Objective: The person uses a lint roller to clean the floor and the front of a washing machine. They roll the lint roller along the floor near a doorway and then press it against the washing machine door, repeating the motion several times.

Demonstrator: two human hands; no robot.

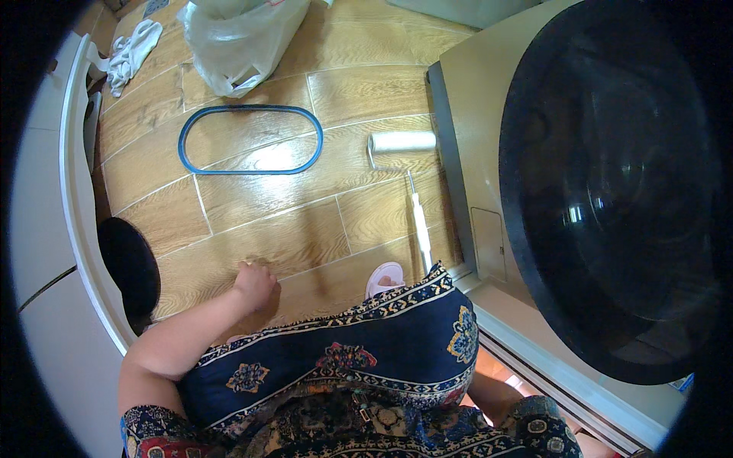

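Note:
My left hand (256,284) hangs over the wood-look tile floor (275,229), back of the hand up. Its fingers are curled, and their undersides are hidden. Of my right side only a bit of forearm shows beside the patterned dress (338,355); the hand itself is out of view. Farther out, a blue oval ring (251,172) lies flat on the floor. To its right rests a roller with a white cylinder (404,141) and a long white handle (421,223), whose lower end disappears behind the dress.
A washing machine with a large dark round door (607,189) stands on the right, above a sliding-door track (550,372). A translucent plastic bag (243,43) and a white cloth (134,54) lie at the far side. Left are a white cabinet (43,172) and a black round object (129,269). One foot wears a pink slipper (385,276).

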